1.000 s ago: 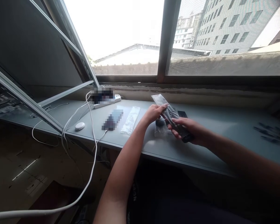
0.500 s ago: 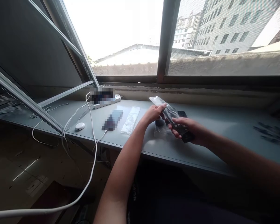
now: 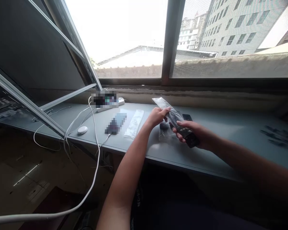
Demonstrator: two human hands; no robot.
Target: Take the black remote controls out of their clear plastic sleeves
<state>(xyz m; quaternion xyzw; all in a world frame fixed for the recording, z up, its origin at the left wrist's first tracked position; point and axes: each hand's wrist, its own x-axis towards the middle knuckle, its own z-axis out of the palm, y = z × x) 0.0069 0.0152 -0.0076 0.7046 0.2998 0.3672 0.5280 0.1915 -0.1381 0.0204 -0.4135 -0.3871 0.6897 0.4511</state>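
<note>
My right hand is closed around a long black remote control with small buttons. Most of the remote lies inside a clear plastic sleeve, while its near end sticks out. My left hand pinches the sleeve higher up, thumb on top. Both hands are held above the tabletop. Behind my right hand a second black remote lies on the table, partly hidden. Beneath my hands is another clear plastic bag with something dark at it; its contents cannot be made out.
Left on the grey table are a clear plastic packet, a blurred phone-like device on a cable, a white round puck and a power strip. A white cable hangs over the edge. Several dark slim items lie far right.
Both hands keep the same hold on the remote and sleeve. The sleeve's far end has risen very slightly.
</note>
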